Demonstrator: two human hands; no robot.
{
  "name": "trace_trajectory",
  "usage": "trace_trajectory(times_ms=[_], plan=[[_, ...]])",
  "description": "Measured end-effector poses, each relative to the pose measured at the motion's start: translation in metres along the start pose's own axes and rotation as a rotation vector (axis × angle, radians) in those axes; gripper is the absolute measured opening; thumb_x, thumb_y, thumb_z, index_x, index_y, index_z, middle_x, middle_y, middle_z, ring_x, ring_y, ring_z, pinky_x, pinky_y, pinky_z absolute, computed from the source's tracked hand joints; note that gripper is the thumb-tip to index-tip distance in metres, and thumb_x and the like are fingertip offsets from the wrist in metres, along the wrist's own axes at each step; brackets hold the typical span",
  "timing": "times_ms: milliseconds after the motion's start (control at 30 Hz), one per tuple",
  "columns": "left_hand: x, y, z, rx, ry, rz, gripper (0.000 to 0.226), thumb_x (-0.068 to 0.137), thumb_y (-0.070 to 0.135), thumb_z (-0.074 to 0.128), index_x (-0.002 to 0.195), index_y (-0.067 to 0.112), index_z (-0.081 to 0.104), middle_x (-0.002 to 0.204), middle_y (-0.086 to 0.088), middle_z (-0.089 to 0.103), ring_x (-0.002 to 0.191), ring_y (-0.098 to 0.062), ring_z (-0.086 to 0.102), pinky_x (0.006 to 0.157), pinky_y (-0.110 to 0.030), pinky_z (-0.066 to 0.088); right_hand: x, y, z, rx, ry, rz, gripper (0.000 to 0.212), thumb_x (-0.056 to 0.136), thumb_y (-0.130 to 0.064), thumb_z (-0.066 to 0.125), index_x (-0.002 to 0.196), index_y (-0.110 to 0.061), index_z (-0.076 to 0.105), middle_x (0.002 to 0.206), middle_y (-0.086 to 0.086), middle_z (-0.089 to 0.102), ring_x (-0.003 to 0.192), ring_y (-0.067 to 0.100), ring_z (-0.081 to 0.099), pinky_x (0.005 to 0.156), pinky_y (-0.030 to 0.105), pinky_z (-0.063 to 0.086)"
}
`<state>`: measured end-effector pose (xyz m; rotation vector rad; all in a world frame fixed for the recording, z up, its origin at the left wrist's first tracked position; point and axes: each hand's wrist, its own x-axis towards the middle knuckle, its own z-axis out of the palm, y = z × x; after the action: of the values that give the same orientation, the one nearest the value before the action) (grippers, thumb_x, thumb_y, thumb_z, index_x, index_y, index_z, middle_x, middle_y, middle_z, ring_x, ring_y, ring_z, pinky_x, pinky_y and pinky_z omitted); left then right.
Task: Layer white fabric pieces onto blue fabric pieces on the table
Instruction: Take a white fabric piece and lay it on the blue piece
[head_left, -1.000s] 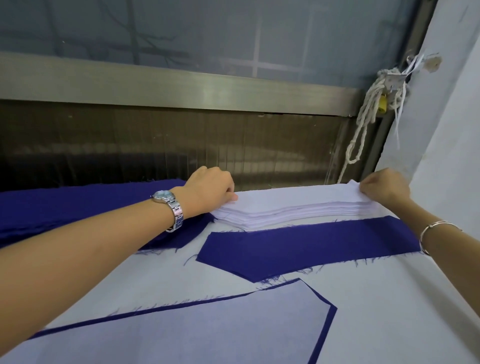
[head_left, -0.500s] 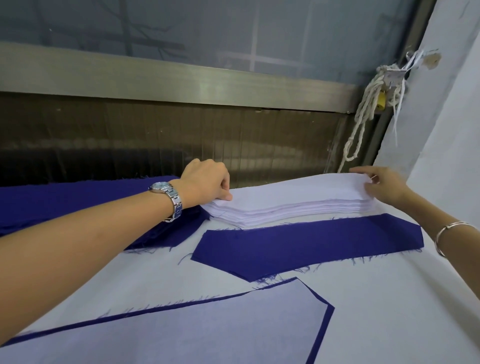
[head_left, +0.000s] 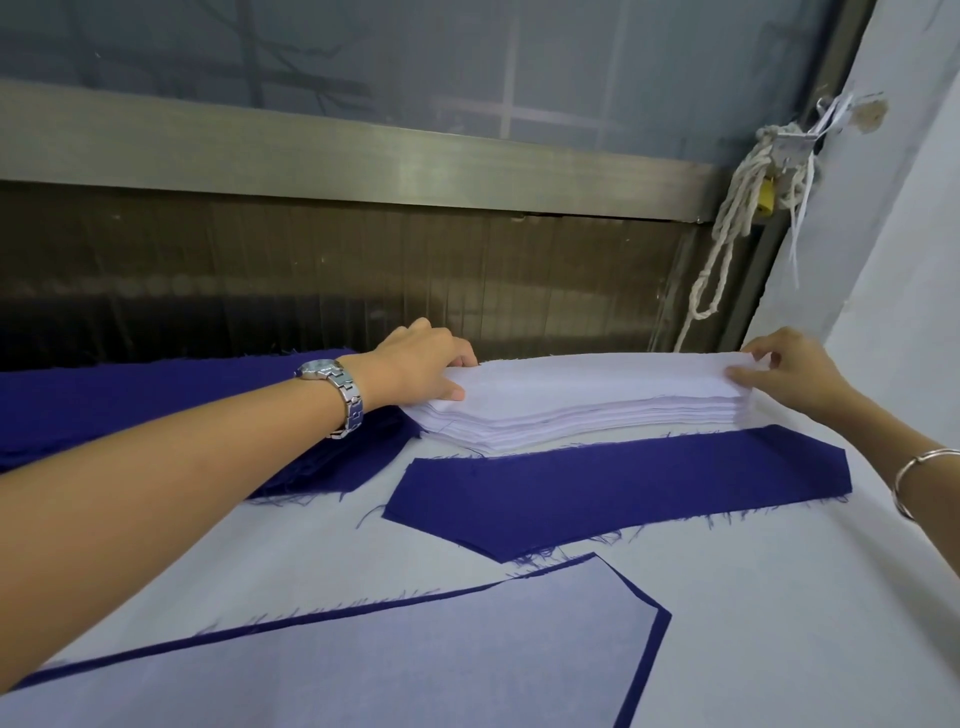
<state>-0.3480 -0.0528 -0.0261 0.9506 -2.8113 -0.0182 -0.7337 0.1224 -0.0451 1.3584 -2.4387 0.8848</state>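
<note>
A stack of white fabric pieces (head_left: 582, 415) lies at the far side of the table. My left hand (head_left: 415, 366) pinches the top white piece (head_left: 597, 376) at the stack's left end. My right hand (head_left: 789, 371) pinches the same piece at the right end, and its edge is lifted a little there. Just in front of the stack lies a bare blue fabric piece (head_left: 613, 488). Nearer to me, another blue piece (head_left: 654, 654) carries a white piece (head_left: 405, 660) laid on top, with a blue border showing.
A pile of blue fabric (head_left: 156, 405) sits at the far left under my left forearm. The table (head_left: 779, 623) is covered in white cloth. Behind it runs a dark panel with a metal rail (head_left: 363, 156). A white rope (head_left: 727, 234) hangs at the right by a white wall.
My right hand has taken hold of the top white piece's right end and raised it slightly. My left hand stays at the left end, now gripping the top layer.
</note>
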Motion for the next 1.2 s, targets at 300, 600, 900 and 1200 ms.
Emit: trace_trajectory(times_ms=[300,600,900,1200], plan=[[-0.019,0.0,-0.019,-0.073,0.232,0.048,0.014,0.093,0.035,0.066,0.086,0.028,0.057,0.088,0.008,0.06,0.085,-0.01,0.049,0.088,-0.032,0.034,-0.006,-0.002,-0.016,0.043,0.071,0.004,0.027,0.087,-0.021,0.075,0.098,0.003,0.072,0.112,0.022,0.062,0.089,0.033,0.056,0.076,0.04,0.044],[-0.076,-0.025,-0.06,-0.491,0.412,-0.071,0.018,0.096,0.03,0.064,0.099,0.013,0.065,0.098,-0.009,0.071,0.094,-0.027,0.067,0.087,-0.048,0.055,-0.023,-0.027,-0.039,0.392,-0.064,-0.084,0.008,0.087,-0.016,0.075,0.08,-0.019,0.071,0.087,0.004,0.068,0.082,0.012,0.059,0.072,0.02,0.04],[-0.161,-0.065,-0.06,-0.688,0.378,-0.243,0.022,0.096,0.037,0.061,0.08,0.026,0.071,0.058,0.002,0.064,0.063,-0.003,0.06,0.075,-0.019,0.039,-0.054,-0.074,-0.049,0.5,-0.236,0.007,0.028,0.084,-0.032,0.073,0.075,-0.007,0.07,0.073,0.009,0.058,0.073,0.024,0.052,0.072,0.031,0.044],[-0.247,-0.095,-0.07,-0.735,0.248,-0.479,0.021,0.09,0.037,0.067,0.078,0.025,0.078,0.051,0.002,0.06,0.042,0.0,0.05,0.064,-0.025,0.04,-0.096,-0.126,-0.049,0.592,-0.481,0.033,0.032,0.073,-0.031,0.075,0.082,0.0,0.076,0.062,0.009,0.06,0.056,0.018,0.048,0.059,0.025,0.045]])
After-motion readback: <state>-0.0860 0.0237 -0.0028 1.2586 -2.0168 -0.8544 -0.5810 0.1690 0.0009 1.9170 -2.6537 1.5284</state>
